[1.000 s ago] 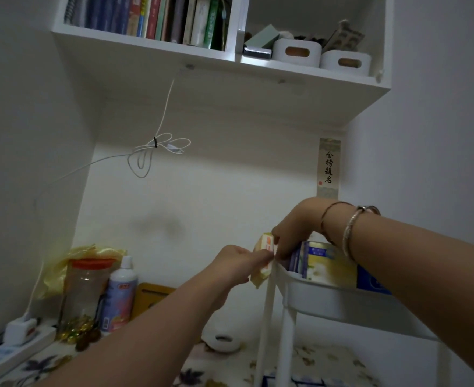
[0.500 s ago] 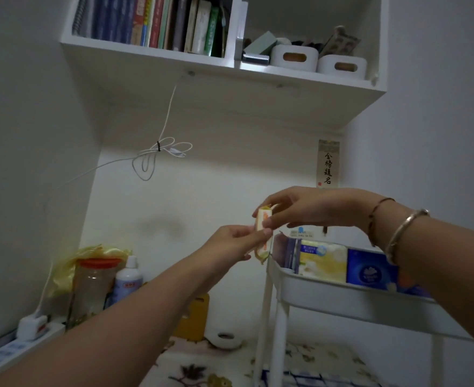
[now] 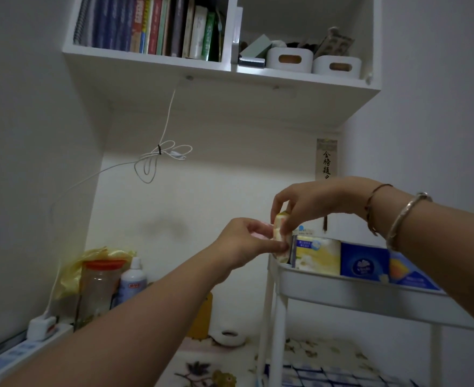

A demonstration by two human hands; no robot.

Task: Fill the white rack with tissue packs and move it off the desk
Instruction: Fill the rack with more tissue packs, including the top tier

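Note:
The white rack (image 3: 342, 289) stands on the desk at the right, its top tray holding a yellow tissue pack (image 3: 318, 255), a blue pack (image 3: 364, 262) and an orange-and-blue pack (image 3: 406, 272). A small yellow-orange tissue pack (image 3: 280, 233) stands upright at the tray's left end, partly over the rim. My left hand (image 3: 247, 241) pinches its lower side. My right hand (image 3: 311, 202) reaches from above and grips its top with the fingertips; the wrist carries two bracelets.
A jar with a red lid (image 3: 99, 291), a white bottle (image 3: 132, 280) and a yellow bag (image 3: 104, 255) stand at the left. A power strip (image 3: 20, 350) lies along the left wall. A tape roll (image 3: 229, 335) lies on the flowered desk cover. A bookshelf (image 3: 216, 79) hangs overhead with a dangling cable (image 3: 157, 160).
My right hand rose from the tray's corner and came onto the top of the small pack. Both hands now hold it at the tray's left end. The camera tilted upward.

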